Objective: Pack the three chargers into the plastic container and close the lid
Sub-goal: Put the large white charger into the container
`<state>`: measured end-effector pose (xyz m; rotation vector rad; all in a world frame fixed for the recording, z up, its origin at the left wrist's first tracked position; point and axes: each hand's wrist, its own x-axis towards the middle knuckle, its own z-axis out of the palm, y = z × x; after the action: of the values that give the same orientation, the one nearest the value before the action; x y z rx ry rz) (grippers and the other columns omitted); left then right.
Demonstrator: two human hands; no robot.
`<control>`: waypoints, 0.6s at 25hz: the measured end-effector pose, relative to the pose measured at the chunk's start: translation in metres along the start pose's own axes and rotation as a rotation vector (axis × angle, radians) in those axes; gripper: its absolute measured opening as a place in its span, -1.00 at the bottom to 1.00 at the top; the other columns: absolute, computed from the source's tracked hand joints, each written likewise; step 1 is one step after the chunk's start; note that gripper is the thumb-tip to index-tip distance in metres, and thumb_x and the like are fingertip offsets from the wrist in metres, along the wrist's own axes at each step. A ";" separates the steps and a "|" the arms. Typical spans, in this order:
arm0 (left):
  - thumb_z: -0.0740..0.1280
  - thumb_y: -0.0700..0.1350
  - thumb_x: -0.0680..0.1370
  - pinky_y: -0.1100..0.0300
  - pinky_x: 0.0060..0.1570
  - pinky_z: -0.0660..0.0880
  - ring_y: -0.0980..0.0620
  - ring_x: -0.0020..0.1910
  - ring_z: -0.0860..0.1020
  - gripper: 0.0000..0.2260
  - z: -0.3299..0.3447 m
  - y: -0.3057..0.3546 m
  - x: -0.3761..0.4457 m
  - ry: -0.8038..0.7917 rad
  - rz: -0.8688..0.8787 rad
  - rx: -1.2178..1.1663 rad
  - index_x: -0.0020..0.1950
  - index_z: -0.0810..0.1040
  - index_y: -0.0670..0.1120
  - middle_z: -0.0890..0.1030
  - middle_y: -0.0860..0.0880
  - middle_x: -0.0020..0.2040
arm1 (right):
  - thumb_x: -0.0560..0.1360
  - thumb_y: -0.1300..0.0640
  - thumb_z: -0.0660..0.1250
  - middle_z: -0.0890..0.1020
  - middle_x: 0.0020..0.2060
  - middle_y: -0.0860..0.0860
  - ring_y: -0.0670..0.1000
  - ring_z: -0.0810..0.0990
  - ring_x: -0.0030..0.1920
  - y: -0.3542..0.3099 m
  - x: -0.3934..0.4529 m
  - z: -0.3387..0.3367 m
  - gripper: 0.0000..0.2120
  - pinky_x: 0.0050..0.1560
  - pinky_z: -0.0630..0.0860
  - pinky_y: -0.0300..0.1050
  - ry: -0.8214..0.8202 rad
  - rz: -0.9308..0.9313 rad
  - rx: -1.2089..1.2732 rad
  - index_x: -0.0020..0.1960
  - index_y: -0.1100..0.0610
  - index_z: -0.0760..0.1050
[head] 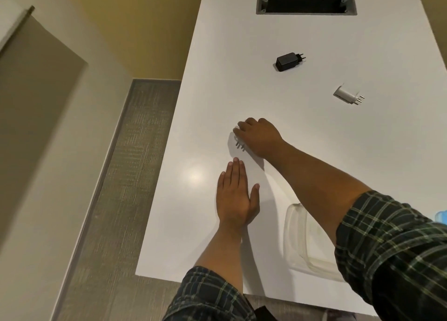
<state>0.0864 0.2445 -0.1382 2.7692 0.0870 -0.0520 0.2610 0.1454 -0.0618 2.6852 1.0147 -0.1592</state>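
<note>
On the white table (314, 151), the clear plastic container (302, 238) lies under our right forearm, apparently empty. Our left hand (235, 194) rests flat, fingers together. Our right hand (260, 136), just beyond it, closes on a white charger (238, 141), prongs protruding. The black charger (289, 61) and second white charger (348, 94) lie farther off. The covered grip may slip.

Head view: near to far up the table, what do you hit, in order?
Plastic container at the near edge, partly under the right forearm → left hand flat on the white table → right hand closed over a white charger → second white charger → black charger → cable hatch.
</note>
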 end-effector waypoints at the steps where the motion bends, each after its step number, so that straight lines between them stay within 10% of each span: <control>1: -0.06 0.26 0.65 0.00 0.61 0.11 0.05 0.67 0.04 -0.35 0.000 0.000 0.001 0.004 0.003 -0.006 0.68 0.03 -0.01 0.08 0.03 0.69 | 0.59 0.24 0.18 0.55 0.20 0.07 0.13 0.52 0.19 0.000 -0.001 0.001 -0.67 -0.05 0.41 -0.01 0.052 -0.036 -0.043 0.34 0.15 0.43; 5: -0.04 0.26 0.65 -0.01 0.61 0.13 0.04 0.67 0.05 -0.35 0.001 -0.001 0.000 0.010 0.015 -0.007 0.68 0.06 -0.03 0.09 0.02 0.68 | 0.49 0.31 0.07 0.63 -0.22 -0.06 0.00 0.61 -0.19 -0.001 -0.019 -0.001 -0.64 -0.24 0.45 -0.14 0.215 -0.065 -0.239 -0.08 0.06 0.62; 7: 0.00 0.24 0.66 0.01 0.62 0.11 0.04 0.67 0.04 -0.35 0.002 -0.002 0.000 0.021 0.037 -0.003 0.68 0.07 -0.06 0.09 0.00 0.68 | 0.41 0.23 0.31 0.63 -0.19 0.01 0.05 0.60 -0.18 0.002 -0.030 0.000 -0.85 -0.18 0.47 -0.08 0.285 0.074 -0.148 -0.06 0.13 0.60; 15: -0.01 0.14 0.71 0.01 0.64 0.00 -0.04 0.68 -0.04 -0.38 -0.013 -0.006 0.009 -0.174 0.109 0.179 0.68 -0.02 -0.16 -0.04 -0.09 0.69 | 0.36 -0.25 0.44 0.58 -0.03 0.09 0.14 0.57 -0.08 0.020 -0.112 -0.003 -0.43 -0.15 0.49 -0.03 0.481 0.609 0.526 0.15 0.16 0.51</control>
<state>0.0955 0.2553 -0.1282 2.9284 -0.1190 -0.2850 0.1907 0.0613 -0.0327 3.4757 0.2049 0.4135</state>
